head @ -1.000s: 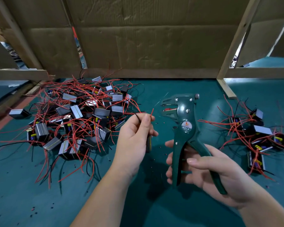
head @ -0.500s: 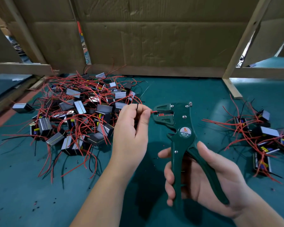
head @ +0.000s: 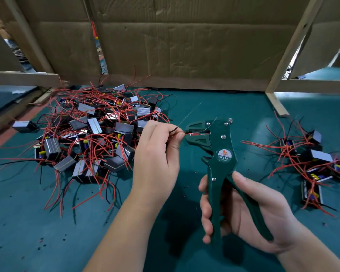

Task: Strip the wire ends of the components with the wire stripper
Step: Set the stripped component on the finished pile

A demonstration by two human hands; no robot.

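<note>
My left hand (head: 157, 154) pinches a component's red wire (head: 186, 134) and a black wire loop (head: 174, 130) at its fingertips; the component body is hidden behind the hand. The red wire's end lies between the jaws of the green wire stripper (head: 217, 154). My right hand (head: 241, 211) grips the stripper's two handles, holding the tool upright with the jaws pointing left. A large pile of components (head: 90, 134), small dark blocks with red and black wires, lies on the green mat at the left. A smaller group of components (head: 314, 161) lies at the right.
The work surface is a green mat (head: 47, 232) dotted with small bits of cut insulation. A cardboard wall (head: 185, 46) with wooden battens (head: 294, 46) closes the back. A wooden rail (head: 22, 78) runs along the left.
My left hand brought the red wire end to the right into the stripper's jaws. My right hand raised and turned the stripper so its jaws meet the wire.
</note>
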